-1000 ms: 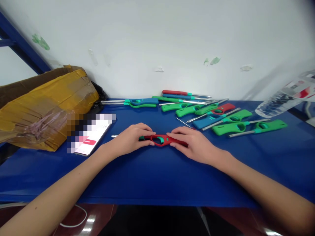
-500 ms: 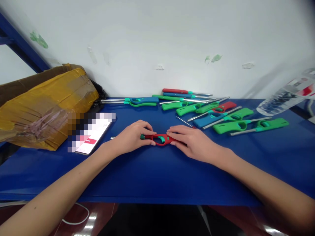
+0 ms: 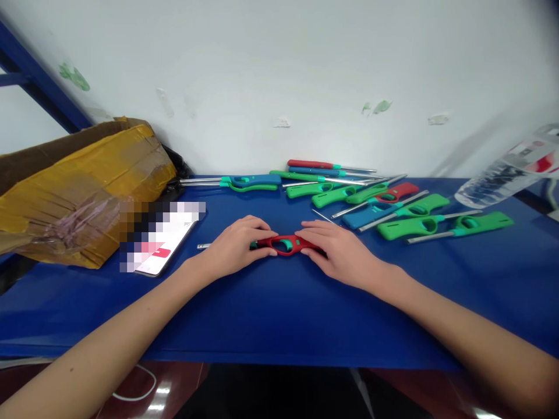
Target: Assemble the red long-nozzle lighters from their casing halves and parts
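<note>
A red long-nosed lighter (image 3: 286, 245) with a teal trigger lies across the middle of the blue table (image 3: 279, 314). My left hand (image 3: 231, 247) is closed over its front part, where the metal tube (image 3: 203, 246) sticks out to the left. My right hand (image 3: 338, 250) covers the handle end, fingers curled on it. Both hands rest on the tabletop.
Several green, blue and red lighters (image 3: 393, 206) lie in a heap at the back right. A blue-and-green lighter (image 3: 248, 182) lies by the wall. A phone (image 3: 159, 244) and a taped cardboard box (image 3: 74, 186) sit left. A plastic bottle (image 3: 506, 171) lies far right.
Almost nothing has moved. Both hands stay on the red lighter, with only a slight shift of the fingers and of the view.
</note>
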